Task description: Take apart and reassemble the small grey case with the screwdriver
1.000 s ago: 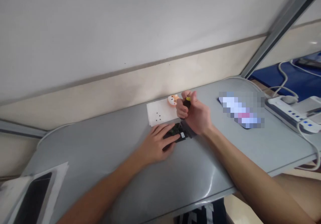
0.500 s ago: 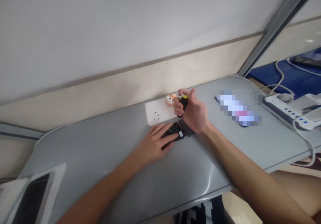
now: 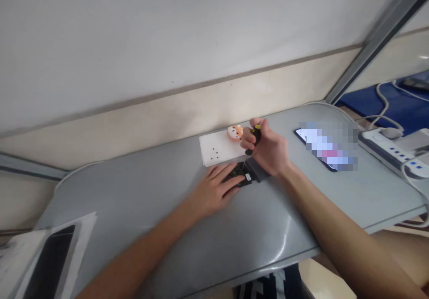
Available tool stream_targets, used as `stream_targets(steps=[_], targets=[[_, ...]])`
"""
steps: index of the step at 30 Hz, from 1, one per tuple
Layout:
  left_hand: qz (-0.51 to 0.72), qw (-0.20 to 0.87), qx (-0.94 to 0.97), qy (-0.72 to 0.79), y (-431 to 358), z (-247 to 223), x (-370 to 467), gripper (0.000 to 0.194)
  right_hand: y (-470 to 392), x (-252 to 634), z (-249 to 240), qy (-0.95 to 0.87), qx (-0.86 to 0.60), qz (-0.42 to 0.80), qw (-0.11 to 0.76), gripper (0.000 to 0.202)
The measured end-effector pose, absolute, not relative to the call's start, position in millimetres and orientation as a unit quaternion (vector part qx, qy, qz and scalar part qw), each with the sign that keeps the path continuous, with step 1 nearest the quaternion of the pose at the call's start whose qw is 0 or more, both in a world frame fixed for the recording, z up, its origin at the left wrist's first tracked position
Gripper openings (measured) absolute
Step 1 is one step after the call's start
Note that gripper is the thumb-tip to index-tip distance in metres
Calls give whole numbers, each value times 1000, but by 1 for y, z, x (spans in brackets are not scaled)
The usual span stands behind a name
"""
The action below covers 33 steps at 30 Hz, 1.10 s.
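Note:
My right hand (image 3: 272, 151) is closed around a screwdriver (image 3: 256, 134) with a black and yellow handle. The shaft points down, its tip at a small green and black circuit board (image 3: 241, 168) with a white label; whether it touches a screw is too small to tell. My left hand (image 3: 212, 189) lies on the left part of this board, fingers spread and pressing it from above. Under my right hand sits a dark flat piece (image 3: 262, 172), beside the board. Just behind is white paper (image 3: 208, 147) bearing several small dark screws (image 3: 214, 153).
An orange and white animal-faced object (image 3: 235, 132) rests on the paper. To the right lie a lit phone (image 3: 303, 134) and a white power strip (image 3: 385, 145) with cables. Another dark phone-like slab (image 3: 50, 263) is on papers at the left. A wall borders the grey table (image 3: 150, 191).
The whole view has shifted slightly, so everything sits a little further right. More of the dark flat piece shows beneath my right hand. Both hands keep their places on the screwdriver and board.

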State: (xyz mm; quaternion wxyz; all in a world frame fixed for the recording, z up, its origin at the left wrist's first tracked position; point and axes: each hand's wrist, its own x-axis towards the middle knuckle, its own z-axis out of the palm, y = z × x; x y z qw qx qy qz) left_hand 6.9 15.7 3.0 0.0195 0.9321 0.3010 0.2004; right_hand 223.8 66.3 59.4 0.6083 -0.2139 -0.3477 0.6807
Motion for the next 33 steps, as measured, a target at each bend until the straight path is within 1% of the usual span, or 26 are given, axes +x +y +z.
stream_targets(steps=[4, 7, 10, 17, 22, 28, 33], targets=[[201, 18, 933, 298, 16, 3, 8, 33, 66, 226, 62, -377, -227, 682, 584, 25], [210, 17, 931, 297, 16, 3, 8, 33, 66, 226, 63, -367, -227, 702, 566, 30], [214, 18, 930, 300, 16, 2, 9, 32, 64, 223, 62, -348, -227, 697, 584, 37], [198, 62, 923, 325, 15, 6, 9, 28, 61, 220, 59, -347, -215, 683, 606, 34], [203, 95, 913, 340, 15, 8, 11, 31, 60, 218, 60, -357, -223, 675, 606, 35], [182, 92, 918, 339, 15, 9, 10, 34, 58, 217, 60, -385, -222, 671, 594, 34], [174, 86, 919, 344, 16, 8, 10, 35, 59, 219, 60, -375, -205, 674, 602, 32]])
